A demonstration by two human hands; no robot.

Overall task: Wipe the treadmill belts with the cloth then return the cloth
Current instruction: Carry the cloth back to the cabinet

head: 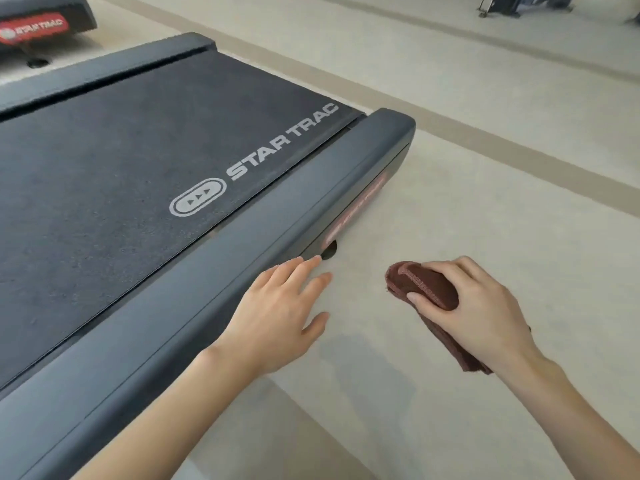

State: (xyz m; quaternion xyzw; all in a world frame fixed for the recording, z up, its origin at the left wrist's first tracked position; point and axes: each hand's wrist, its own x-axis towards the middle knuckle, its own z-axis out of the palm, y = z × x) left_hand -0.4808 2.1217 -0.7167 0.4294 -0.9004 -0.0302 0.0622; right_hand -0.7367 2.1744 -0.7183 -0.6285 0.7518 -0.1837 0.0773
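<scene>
While the dark grey textured treadmill belt (121,188) waits past its near side rail, our left hand (277,317) hovers flat, fingers apart, and our right hand (481,306) clamps the folded reddish-brown cloth (429,289), off that rail's rear corner; soft, light, best gripped mid-fold.

We see a pale floor (485,237) with darker stripes (519,156) running across it. Far off in the top right corner stands some dark gym gear (519,4).

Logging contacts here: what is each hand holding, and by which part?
The right hand grips the folded brown cloth around its middle; the left hand holds nothing.
</scene>
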